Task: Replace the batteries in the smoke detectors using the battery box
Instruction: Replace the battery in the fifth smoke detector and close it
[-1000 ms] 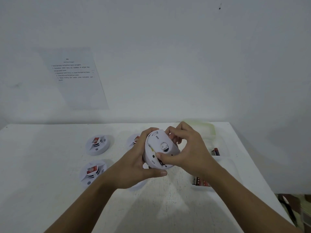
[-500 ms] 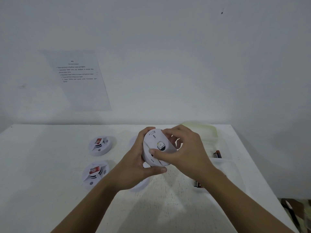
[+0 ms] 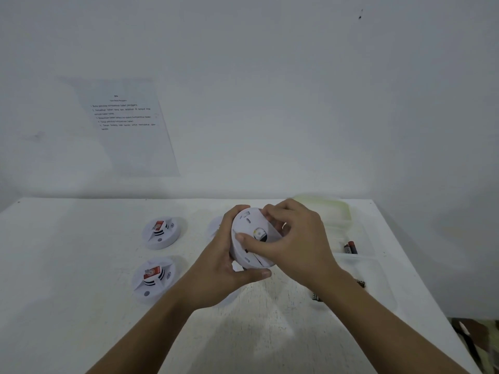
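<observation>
Likely light, rigid, slippery smoke detector (image 3: 248,225), clamped at rim by left grip (image 3: 218,268), across face by right grip (image 3: 297,241); rim probably safest hold.

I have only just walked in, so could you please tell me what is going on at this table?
A person holds a round white plastic smoke detector above the white table. The left hand cups it from below; the right hand grips its upper side, thumb across the face. To the left lie a farther red-labelled detector and a nearer red-labelled detector. On the right, a clear plastic battery box holds dark cylindrical batteries.
</observation>
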Action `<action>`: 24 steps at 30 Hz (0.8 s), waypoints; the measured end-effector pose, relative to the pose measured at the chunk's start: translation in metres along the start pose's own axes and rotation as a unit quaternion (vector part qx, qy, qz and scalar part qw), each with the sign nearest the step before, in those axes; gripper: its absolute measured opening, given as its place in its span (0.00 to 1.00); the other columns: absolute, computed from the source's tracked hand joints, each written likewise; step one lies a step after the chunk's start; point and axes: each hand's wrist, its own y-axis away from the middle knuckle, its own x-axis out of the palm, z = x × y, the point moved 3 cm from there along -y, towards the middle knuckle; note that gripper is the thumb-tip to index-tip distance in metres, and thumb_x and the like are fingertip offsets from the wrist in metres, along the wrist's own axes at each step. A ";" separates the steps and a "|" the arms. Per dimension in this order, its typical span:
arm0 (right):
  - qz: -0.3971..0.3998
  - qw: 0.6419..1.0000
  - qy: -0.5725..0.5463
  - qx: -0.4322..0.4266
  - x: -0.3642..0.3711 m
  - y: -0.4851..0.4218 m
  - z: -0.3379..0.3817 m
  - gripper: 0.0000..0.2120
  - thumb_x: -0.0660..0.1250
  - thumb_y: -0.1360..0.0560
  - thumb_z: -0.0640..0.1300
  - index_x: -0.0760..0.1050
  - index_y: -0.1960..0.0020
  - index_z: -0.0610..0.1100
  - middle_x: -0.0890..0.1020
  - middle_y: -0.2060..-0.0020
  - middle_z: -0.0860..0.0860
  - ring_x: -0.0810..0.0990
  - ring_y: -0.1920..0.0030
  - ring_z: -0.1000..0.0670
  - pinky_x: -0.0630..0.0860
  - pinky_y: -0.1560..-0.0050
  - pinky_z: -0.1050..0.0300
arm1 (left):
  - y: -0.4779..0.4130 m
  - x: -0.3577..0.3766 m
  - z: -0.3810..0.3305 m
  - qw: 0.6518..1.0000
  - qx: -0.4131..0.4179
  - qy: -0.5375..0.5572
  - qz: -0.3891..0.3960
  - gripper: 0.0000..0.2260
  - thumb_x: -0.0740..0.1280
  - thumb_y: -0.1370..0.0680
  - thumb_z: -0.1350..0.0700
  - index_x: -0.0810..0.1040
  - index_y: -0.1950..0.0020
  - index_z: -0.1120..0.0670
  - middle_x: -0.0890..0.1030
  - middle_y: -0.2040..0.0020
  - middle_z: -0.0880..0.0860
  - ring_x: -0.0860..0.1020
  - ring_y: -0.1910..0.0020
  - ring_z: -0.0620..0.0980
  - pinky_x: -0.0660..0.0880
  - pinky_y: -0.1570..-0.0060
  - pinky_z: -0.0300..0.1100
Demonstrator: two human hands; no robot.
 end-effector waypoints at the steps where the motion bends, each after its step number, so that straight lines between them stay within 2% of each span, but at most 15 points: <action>1: 0.010 1.000 -0.027 -0.001 0.001 0.000 0.000 0.24 0.78 0.38 0.65 0.83 0.50 0.50 0.78 0.56 0.57 0.78 0.56 0.56 0.74 0.60 0.67 | -0.001 -0.002 0.001 1.000 -0.001 -0.003 -0.001 0.40 0.78 0.30 0.64 0.60 0.26 0.46 0.75 0.35 0.40 0.75 0.33 0.47 0.78 0.41 0.40; 4: 0.039 0.994 -0.105 0.003 0.001 0.000 0.001 0.21 0.82 0.36 0.54 0.82 0.48 0.46 0.77 0.53 0.54 0.75 0.54 0.58 0.72 0.58 0.70 | -0.005 -0.009 0.002 1.000 -0.004 -0.027 0.004 0.41 0.79 0.30 0.63 0.59 0.26 0.44 0.74 0.34 0.40 0.74 0.32 0.47 0.78 0.41 0.40; 6: 0.049 0.990 -0.132 0.003 0.002 0.001 0.001 0.19 0.83 0.36 0.51 0.83 0.50 0.46 0.77 0.54 0.54 0.75 0.55 0.59 0.71 0.58 0.71 | -0.004 -0.011 0.004 0.999 -0.010 -0.030 0.017 0.41 0.79 0.30 0.62 0.59 0.25 0.45 0.73 0.33 0.44 0.73 0.31 0.50 0.78 0.39 0.45; 9: 0.045 0.989 -0.142 0.002 0.004 0.002 0.000 0.17 0.83 0.36 0.49 0.83 0.51 0.45 0.77 0.55 0.54 0.75 0.56 0.59 0.71 0.58 0.71 | -0.003 -0.011 0.006 0.999 -0.017 -0.023 0.026 0.41 0.78 0.29 0.63 0.58 0.24 0.47 0.73 0.32 0.48 0.73 0.31 0.54 0.78 0.37 0.52; 13: 0.044 0.990 -0.137 -0.011 0.005 0.002 0.001 0.16 0.83 0.35 0.47 0.83 0.51 0.44 0.77 0.55 0.54 0.76 0.56 0.60 0.71 0.59 0.72 | -0.004 -0.011 0.007 0.999 -0.014 -0.027 0.042 0.41 0.78 0.29 0.63 0.59 0.24 0.47 0.74 0.32 0.46 0.74 0.31 0.52 0.77 0.36 0.52; 16: 0.028 0.993 -0.113 -0.016 0.004 -0.001 0.000 0.17 0.82 0.36 0.48 0.83 0.50 0.46 0.77 0.55 0.55 0.76 0.55 0.60 0.71 0.59 0.71 | -0.005 -0.010 0.007 0.999 -0.009 -0.017 0.028 0.41 0.78 0.29 0.64 0.59 0.24 0.48 0.74 0.32 0.47 0.73 0.30 0.54 0.77 0.36 0.53; 20: 0.041 0.996 -0.073 -0.024 0.000 -0.006 -0.005 0.21 0.82 0.36 0.54 0.84 0.45 0.50 0.79 0.56 0.57 0.77 0.54 0.59 0.72 0.60 0.71 | -0.009 -0.011 0.009 0.999 -0.016 -0.013 0.029 0.42 0.78 0.30 0.65 0.59 0.24 0.46 0.73 0.33 0.45 0.74 0.31 0.52 0.78 0.37 0.51; 24: 0.030 0.995 -0.092 -0.004 0.002 -0.008 -0.014 0.20 0.81 0.37 0.58 0.84 0.48 0.54 0.80 0.55 0.58 0.79 0.53 0.54 0.76 0.59 0.65 | -0.009 -0.013 0.011 0.999 -0.029 -0.022 0.038 0.42 0.79 0.30 0.63 0.58 0.25 0.43 0.73 0.33 0.41 0.74 0.32 0.47 0.79 0.39 0.45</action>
